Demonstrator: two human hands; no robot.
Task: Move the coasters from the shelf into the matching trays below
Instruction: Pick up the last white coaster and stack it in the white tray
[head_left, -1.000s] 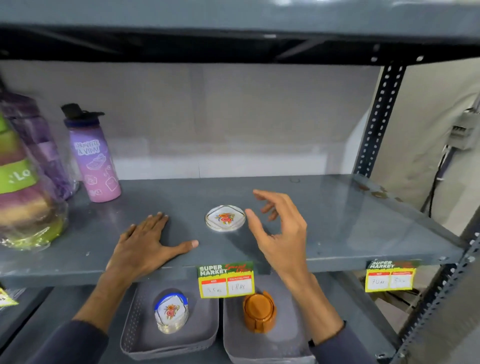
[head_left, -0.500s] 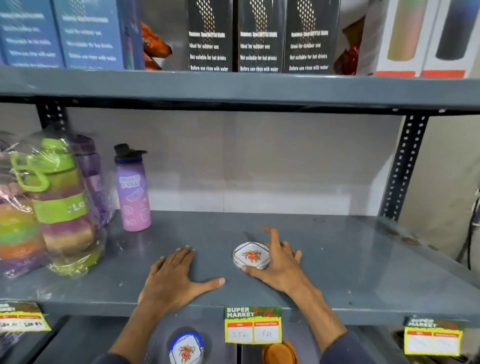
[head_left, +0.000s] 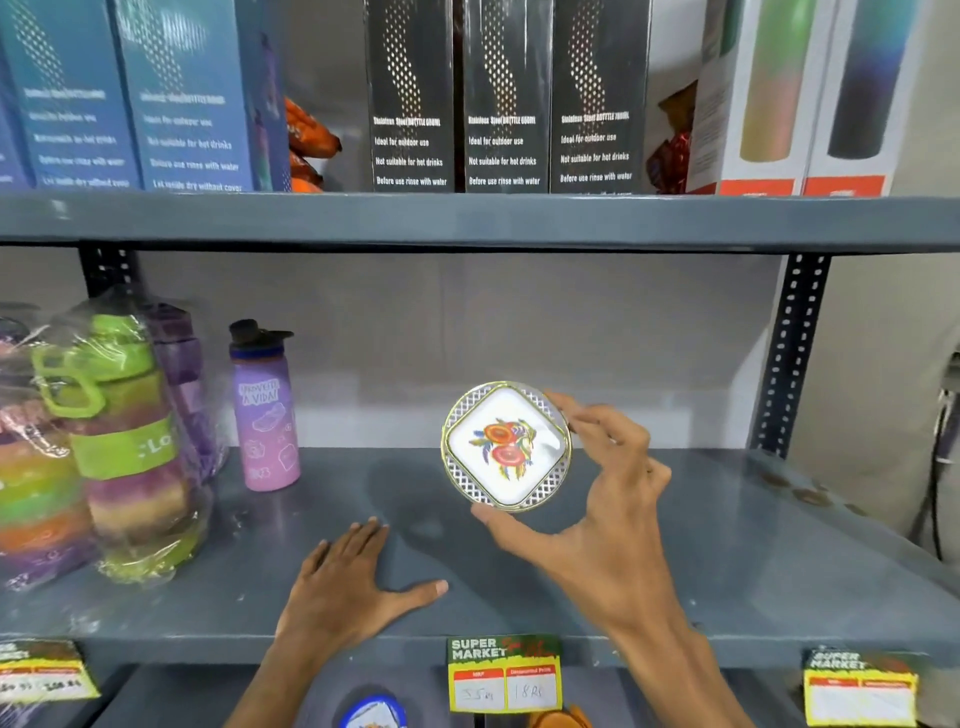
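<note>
My right hand (head_left: 608, 525) holds a round white coaster (head_left: 506, 447) with a red flower print and a gold lattice rim. The coaster is lifted off the grey shelf (head_left: 675, 571) and tilted up to face me, pinched between thumb and fingers at its edge. My left hand (head_left: 343, 592) lies flat on the shelf near its front edge, fingers spread, holding nothing. Below the shelf edge, the top of a blue-rimmed coaster stack (head_left: 374, 712) and a bit of an orange coaster stack (head_left: 558, 719) peek out at the bottom of the view. The trays themselves are hidden.
A purple bottle (head_left: 265, 410) and wrapped rainbow bottles (head_left: 114, 447) stand at the shelf's left. Boxed bottles (head_left: 504, 98) fill the shelf above. Price tags (head_left: 504, 680) hang on the shelf's front edge. A perforated upright (head_left: 789, 353) stands at the right.
My right hand closed on the coaster lying on the shelf, then lifted it and tilted it upright. My left hand stayed flat on the shelf. The view tipped upward.
</note>
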